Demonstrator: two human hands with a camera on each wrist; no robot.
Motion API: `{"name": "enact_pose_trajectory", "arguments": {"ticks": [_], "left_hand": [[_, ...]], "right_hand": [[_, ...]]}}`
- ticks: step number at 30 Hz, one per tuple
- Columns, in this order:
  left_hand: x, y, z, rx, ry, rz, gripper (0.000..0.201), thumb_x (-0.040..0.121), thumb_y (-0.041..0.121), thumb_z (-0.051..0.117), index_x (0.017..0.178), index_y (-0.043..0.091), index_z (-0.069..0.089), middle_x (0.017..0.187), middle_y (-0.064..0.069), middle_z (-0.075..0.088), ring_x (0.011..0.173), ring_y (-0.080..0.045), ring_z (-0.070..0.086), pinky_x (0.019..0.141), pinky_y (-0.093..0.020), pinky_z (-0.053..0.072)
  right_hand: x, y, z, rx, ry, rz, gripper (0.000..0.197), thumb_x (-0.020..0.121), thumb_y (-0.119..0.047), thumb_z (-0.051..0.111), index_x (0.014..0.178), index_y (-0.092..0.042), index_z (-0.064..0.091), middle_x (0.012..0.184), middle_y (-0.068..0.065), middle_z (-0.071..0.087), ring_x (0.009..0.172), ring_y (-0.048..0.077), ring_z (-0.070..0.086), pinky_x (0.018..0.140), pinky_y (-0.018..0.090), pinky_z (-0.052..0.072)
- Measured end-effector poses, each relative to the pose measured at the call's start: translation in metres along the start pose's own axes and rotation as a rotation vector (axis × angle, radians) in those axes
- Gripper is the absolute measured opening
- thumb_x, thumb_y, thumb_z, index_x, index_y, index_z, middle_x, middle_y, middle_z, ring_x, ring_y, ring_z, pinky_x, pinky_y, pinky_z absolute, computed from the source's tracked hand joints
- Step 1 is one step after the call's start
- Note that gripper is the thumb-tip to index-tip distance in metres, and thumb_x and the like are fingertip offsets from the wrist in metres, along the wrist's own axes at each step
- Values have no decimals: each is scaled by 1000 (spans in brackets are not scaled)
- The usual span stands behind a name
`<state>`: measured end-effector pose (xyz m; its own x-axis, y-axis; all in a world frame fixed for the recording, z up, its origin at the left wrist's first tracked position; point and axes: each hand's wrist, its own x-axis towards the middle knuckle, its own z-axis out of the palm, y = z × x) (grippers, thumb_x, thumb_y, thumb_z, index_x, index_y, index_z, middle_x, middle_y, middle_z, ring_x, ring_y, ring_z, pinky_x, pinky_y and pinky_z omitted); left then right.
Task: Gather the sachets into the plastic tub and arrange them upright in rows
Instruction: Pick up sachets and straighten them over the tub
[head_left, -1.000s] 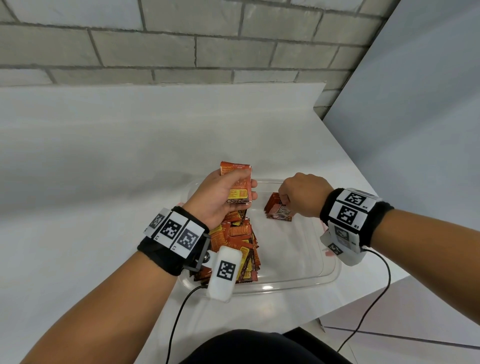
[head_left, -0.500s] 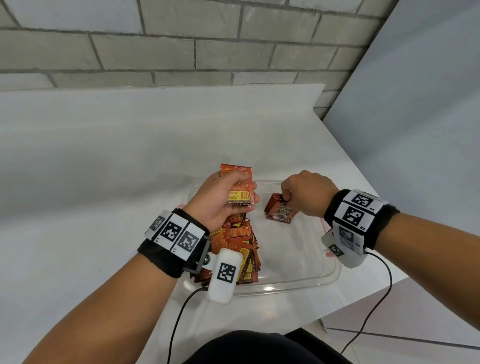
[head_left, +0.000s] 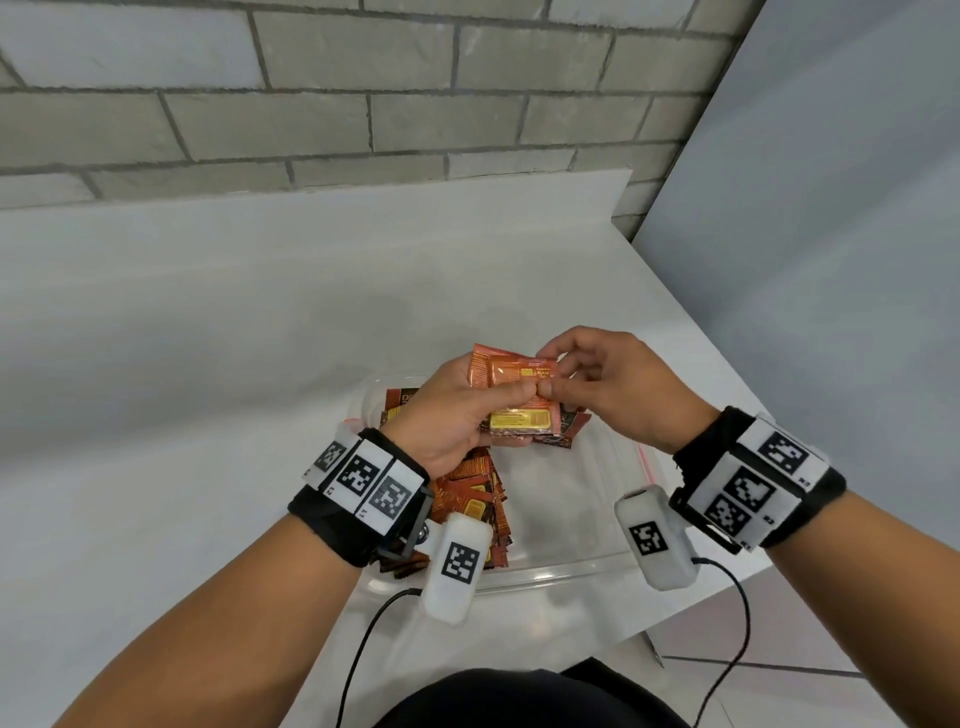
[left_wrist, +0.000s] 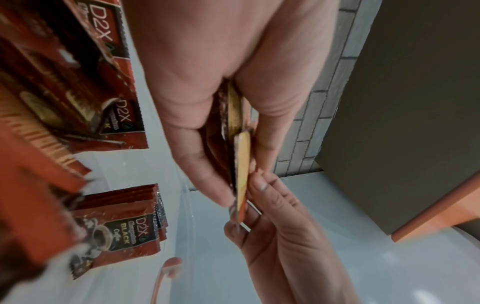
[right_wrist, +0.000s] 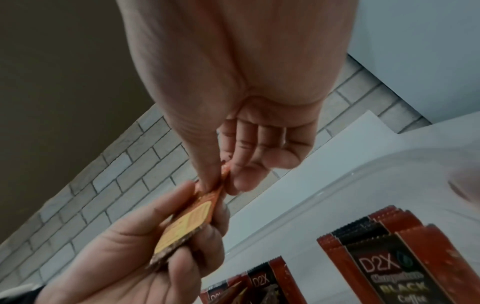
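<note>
My left hand grips a small stack of orange sachets above the clear plastic tub. My right hand pinches the right edge of the front sachet between thumb and fingers. The left wrist view shows the held sachets edge on, with right fingers on them. In the right wrist view the pinched sachet slants down into the left hand. A loose pile of sachets fills the tub's left side. A short upright group stands near the far wall.
The tub sits at the near right corner of a white table, whose edge lies just right of it. A brick wall runs behind and a grey panel stands to the right. Cables hang from both wrist units.
My right hand has left the small sachet group in the tub, risen leftward and pinched the front sachet of the left hand's stack. The left hand shifted slightly right.
</note>
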<state>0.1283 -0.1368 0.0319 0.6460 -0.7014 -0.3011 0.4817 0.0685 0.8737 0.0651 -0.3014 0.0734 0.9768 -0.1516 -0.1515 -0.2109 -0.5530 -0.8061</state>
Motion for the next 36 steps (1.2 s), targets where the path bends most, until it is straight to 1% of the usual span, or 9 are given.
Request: {"name": "enact_pose_trajectory", "arguments": {"ticks": [5,11,13,15,18,21,24,30,36], "left_hand": [[-2,6,-2,-113,-45,-75,40,82,41,54,111,15,61,93,-4,73,83,-18,71,72,-38,59],[-2,8,-6,-264,11,-79,44,97,37,42,124,5,54,97,-20,67,80,-28,68,65,-37,59],[-3,9,-4,-313,5,-62,51,89,41,49,124,5,55,101,-20,66,80,-27,68,63,-36,59],[-2,10,-4,-319,14,-3,46,85,28,56,123,3,54,108,-21,65,84,-26,68,64,-36,59],[0,10,-6,-243,68,68,34,90,1,53,124,1,52,119,-22,63,96,-30,66,78,-44,58],[1,12,-9,-197,86,92,29,91,0,53,119,8,56,112,-15,68,94,-27,68,84,-46,55],[1,11,-8,-169,66,120,33,91,-1,54,122,12,56,113,-12,69,98,-26,68,87,-48,54],[2,9,-6,-158,61,113,22,90,-1,56,110,8,58,107,-12,69,97,-29,68,83,-49,56],[4,6,-6,-140,79,144,16,91,0,55,101,12,60,100,-5,71,88,-18,70,75,-36,60]], "right_hand": [[-3,1,-1,121,114,-44,18,80,-9,75,81,-18,59,76,-3,65,63,14,58,62,34,51],[-7,0,-4,150,324,-241,22,79,-4,74,75,-19,59,76,-2,62,63,7,54,60,21,45],[-8,2,0,8,278,-317,21,77,-5,75,74,-21,62,78,-7,58,68,7,52,61,16,41],[-8,5,5,-135,181,-358,21,74,-5,76,78,-22,65,81,-8,52,72,5,48,64,10,38],[-8,6,4,-204,37,-280,29,71,-4,79,91,-22,68,89,-5,49,76,-2,44,69,8,36],[-7,3,2,-69,93,-180,31,77,-15,77,97,-31,59,97,-6,55,79,1,49,70,13,41],[-5,1,5,101,138,0,27,83,-24,71,104,-27,54,96,-3,65,78,10,60,66,25,50],[-3,-4,4,293,87,49,19,89,-4,63,97,-21,61,73,4,63,65,13,59,58,23,51],[0,-6,1,550,61,157,21,90,-4,60,109,-11,58,78,6,65,69,16,65,60,28,58]]}}
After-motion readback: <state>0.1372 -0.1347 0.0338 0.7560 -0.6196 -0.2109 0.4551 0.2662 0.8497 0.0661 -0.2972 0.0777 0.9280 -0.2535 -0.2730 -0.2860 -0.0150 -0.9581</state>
